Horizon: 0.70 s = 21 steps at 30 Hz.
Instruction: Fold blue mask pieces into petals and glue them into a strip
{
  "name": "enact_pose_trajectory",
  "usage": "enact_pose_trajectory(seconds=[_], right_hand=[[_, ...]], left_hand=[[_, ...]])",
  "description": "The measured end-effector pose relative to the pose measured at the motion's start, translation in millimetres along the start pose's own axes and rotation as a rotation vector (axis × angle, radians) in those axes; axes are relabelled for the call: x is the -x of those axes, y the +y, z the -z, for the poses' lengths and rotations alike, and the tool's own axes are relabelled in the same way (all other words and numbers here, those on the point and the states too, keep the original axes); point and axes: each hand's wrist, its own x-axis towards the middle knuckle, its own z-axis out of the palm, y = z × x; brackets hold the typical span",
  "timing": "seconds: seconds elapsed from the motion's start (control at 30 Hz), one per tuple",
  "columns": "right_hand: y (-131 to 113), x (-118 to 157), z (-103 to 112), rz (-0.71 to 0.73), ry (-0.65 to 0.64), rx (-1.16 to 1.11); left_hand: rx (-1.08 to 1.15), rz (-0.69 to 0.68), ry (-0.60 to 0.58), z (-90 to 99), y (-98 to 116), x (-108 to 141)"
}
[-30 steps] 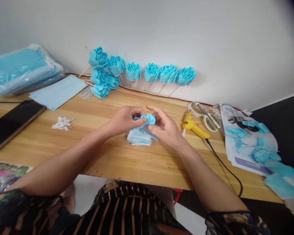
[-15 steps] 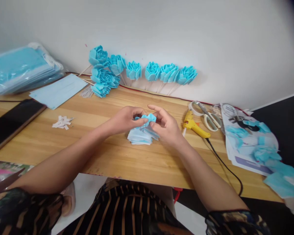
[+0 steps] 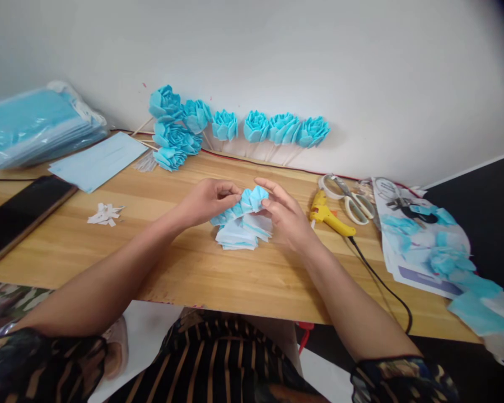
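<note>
Across a pale wood-grain tabletop (image 3: 235,280), one pleated light-blue fabric strip (image 3: 252,198) slants up rightward between the left hand (image 3: 208,200) and right hand (image 3: 289,217), both pinching it, neither nearer, beyond loosely stacked white-and-blue fabric pieces (image 3: 237,237).

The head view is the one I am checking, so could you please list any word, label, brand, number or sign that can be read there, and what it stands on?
No text can be read.
Printed sheet: any lettering on its purple band is too small and blurred to read.
Yellow glue gun, phone, held blue material: no legible marking.
</note>
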Motion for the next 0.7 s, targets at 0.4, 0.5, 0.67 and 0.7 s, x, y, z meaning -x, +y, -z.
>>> enact_pose_trajectory(seconds=[0.4,0.5,0.67,0.7], right_hand=[[6.1,-3.4,-0.3,0.004,-0.005,-0.005],[6.2,-3.3,-0.4,0.02,0.009,0.003],[6.9,-2.5,-1.7,0.047,0.001,0.064],[7.5,-2.5,-1.9,0.054,-0.003,0.078]], left_hand=[[-0.011,-0.03,0.008,-1.6,-2.3,-0.4],[-0.101,-0.076,-0.047,-2.7,-1.1,0.4],[-0.226,-0.099,-0.05,-5.9,0.1,1.1],[-0.241,-0.095,-0.043,-6.6,0.3,1.2]])
